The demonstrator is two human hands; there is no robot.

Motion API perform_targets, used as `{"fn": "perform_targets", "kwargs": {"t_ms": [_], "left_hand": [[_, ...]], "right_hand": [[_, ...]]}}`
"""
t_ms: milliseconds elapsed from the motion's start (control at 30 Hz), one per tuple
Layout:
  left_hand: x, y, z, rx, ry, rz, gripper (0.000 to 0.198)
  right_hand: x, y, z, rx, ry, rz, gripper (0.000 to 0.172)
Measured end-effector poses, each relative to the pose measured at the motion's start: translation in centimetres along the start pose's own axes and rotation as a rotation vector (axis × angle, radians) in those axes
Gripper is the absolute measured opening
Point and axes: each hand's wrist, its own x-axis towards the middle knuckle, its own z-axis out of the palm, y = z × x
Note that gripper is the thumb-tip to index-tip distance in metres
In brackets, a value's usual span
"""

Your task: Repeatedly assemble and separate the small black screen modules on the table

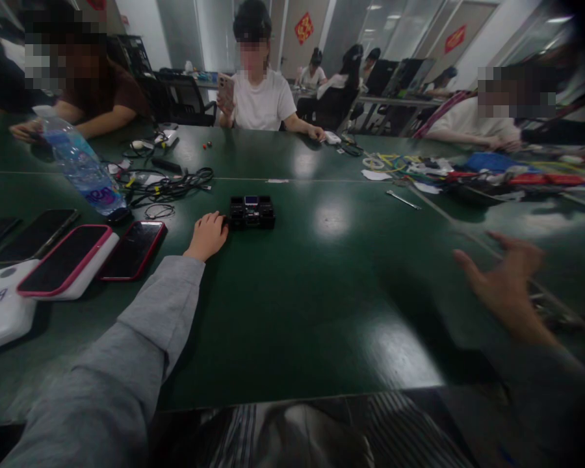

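Note:
On the green table in the head view lies a small black device (pixel 251 211) with several box-like compartments and a little screen in its middle. My left hand (pixel 207 235) rests at its left edge, fingers curled and closed against that side; the fingertips are partly hidden. Over the right part of the table, apart from the device, my right hand (pixel 509 283) is raised. Its thumb and fingers are spread with nothing between them, somewhat blurred. A small metal wrench (pixel 403 199) lies beyond it, to the left.
On the left are a tilted-looking water bottle (pixel 80 162), a phone in a red case (pixel 134 251), a pink-rimmed phone (pixel 68 260) and a white box (pixel 7 302). Black cables (pixel 175 185) lie behind. Tangled coloured wires (pixel 404 166) spread at the right. Several people sit around.

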Motion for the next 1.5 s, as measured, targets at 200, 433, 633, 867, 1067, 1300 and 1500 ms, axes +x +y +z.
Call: {"fn": "perform_targets", "kwargs": {"t_ms": [200,433,633,867,1067,1300,1500], "left_hand": [[0.0,0.0,-0.1,0.007,0.002,-0.003,0.038],[0.1,0.1,-0.4,-0.006,-0.014,0.0,0.038],[0.1,0.3,-0.6,0.007,-0.031,-0.005,0.038],[0.1,0.4,-0.5,0.006,-0.035,-0.013,0.037],[0.2,0.3,-0.5,0.009,-0.024,-0.005,0.038],[0.0,0.4,-0.6,0.024,-0.019,-0.004,0.038],[0.0,0.4,-0.7,0.0,-0.024,-0.017,0.038]], "right_hand": [[4.3,-16.7,15.2,0.203,-0.107,-0.102,0.052],[4.5,-25.7,21.8,0.117,-0.416,-0.463,0.055],[5.0,-24.5,21.7,0.159,-0.379,-0.316,0.035],[5.8,-23.5,22.5,0.154,-0.213,-0.132,0.054],[6.0,-22.4,23.5,0.229,-0.398,-0.137,0.047],[5.2,-22.3,21.4,0.346,-0.403,-0.022,0.042],[2.1,-17.2,15.4,0.572,-0.545,-0.156,0.041]]}}
